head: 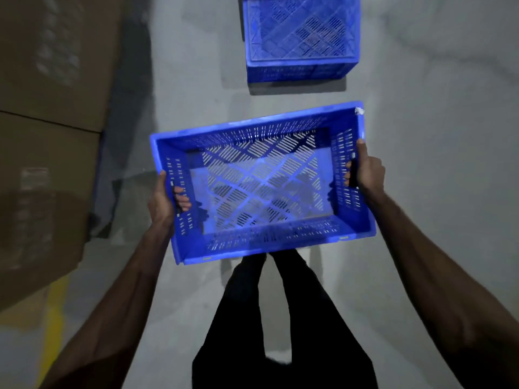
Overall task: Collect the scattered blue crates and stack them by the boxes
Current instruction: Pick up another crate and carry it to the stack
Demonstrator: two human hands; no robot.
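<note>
Carrying a blue crate [261,192] clear of the floor [421,136], gripped at both ends in the left hand [163,197] and right hand [366,172], near the cardboard boxes [50,80], facing a second crate [300,37] ahead; stacking apparently not yet done.

Blue plastic crate [261,186], rectangular, open side up, walls pierced with short slots, base cut in diamond-patterned slats. Gripped at both short ends through the handle cut-outs by the left hand [163,200] and right hand [368,172], held clear of the floor, right end slightly farther forward. Second blue crate [302,37] of the same slotted make resting on the floor ahead, apart from the held one, partly cut off at the top edge. Stacked brown cardboard boxes [50,80] along the left.
</note>
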